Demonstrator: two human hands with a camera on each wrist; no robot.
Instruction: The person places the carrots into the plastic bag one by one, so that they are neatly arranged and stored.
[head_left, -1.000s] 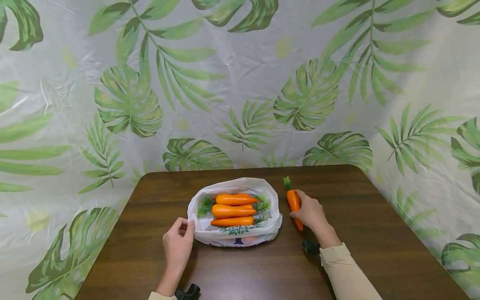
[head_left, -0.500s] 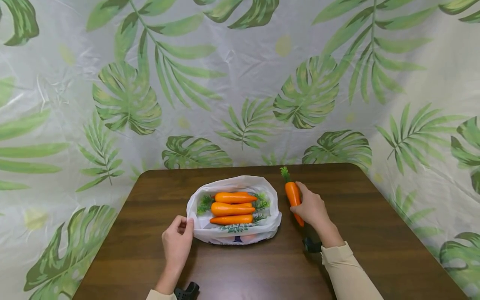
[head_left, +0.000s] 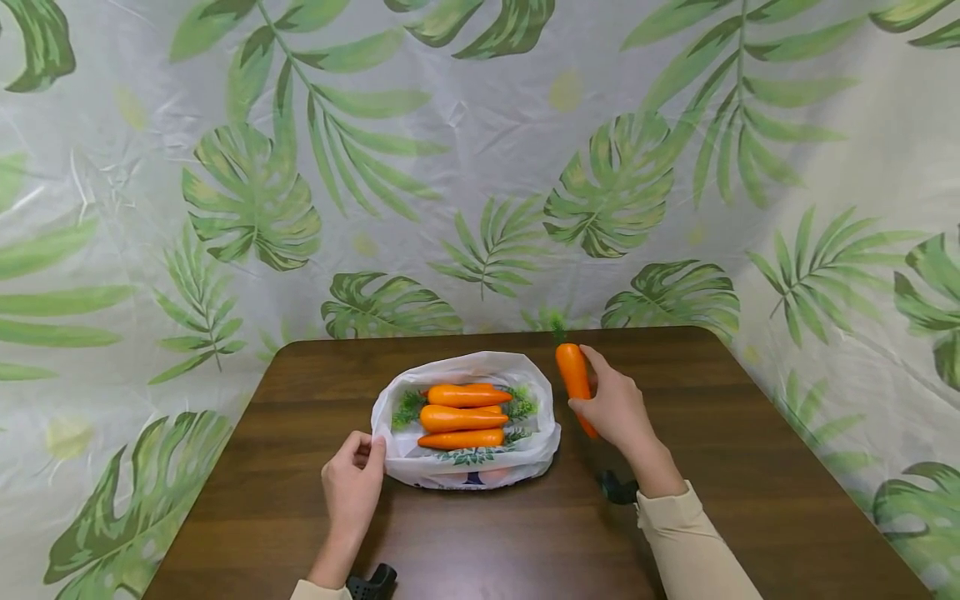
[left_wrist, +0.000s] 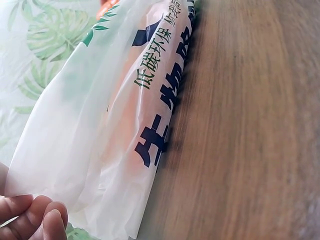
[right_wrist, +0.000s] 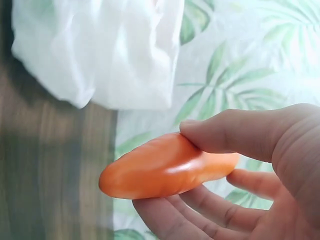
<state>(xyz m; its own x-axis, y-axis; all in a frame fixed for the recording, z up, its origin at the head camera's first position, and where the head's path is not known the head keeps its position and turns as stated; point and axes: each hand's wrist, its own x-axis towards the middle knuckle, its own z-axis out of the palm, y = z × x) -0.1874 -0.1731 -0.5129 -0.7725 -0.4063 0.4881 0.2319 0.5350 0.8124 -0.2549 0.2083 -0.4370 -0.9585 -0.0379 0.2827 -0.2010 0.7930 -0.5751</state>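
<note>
A white plastic bag (head_left: 480,472) with printed lettering lies mouth-up on the table, several orange carrots (head_left: 467,418) with green tops inside it. My left hand (head_left: 356,477) pinches the bag's left rim between thumb and fingers; in the left wrist view the fingers (left_wrist: 30,217) grip the bag's edge (left_wrist: 75,165). To the right of the bag, my right hand (head_left: 617,408) holds another carrot (head_left: 572,372) above the table, its leafy top pointing away. The right wrist view has thumb and fingers on either side of this carrot (right_wrist: 150,170), apart from the bag (right_wrist: 100,55).
The brown wooden table (head_left: 495,550) extends round the bag. A leaf-patterned sheet (head_left: 480,167) hangs behind the table's far edge. Black wrist devices (head_left: 372,582) sit at both wrists.
My right hand has raised the carrot from near the tabletop and shifted it slightly away and to the left. My left hand keeps its pinch on the bag's rim.
</note>
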